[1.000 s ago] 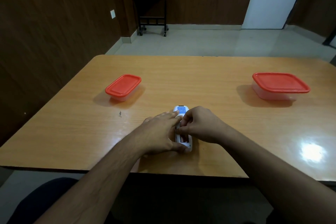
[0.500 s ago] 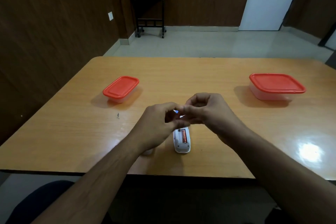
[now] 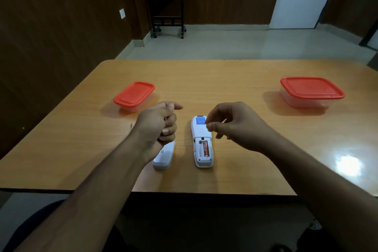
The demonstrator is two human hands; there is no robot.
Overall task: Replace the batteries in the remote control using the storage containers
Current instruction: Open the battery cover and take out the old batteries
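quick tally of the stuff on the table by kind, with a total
red-lidded containers: 2
remote control, back open: 1
battery cover, lying loose: 1
battery visible in the remote control: 1
total: 5

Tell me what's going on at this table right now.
A person is partway through changing a remote's batteries. The remote lies face down on the wooden table with its battery bay open, one battery in it and the slot beside that empty. The battery cover lies beside the remote, partly under the left hand, which is curled into a fist; whether it holds anything cannot be seen. The right hand hovers over the remote, fingertips pinched. Both red-lidded containers are closed.
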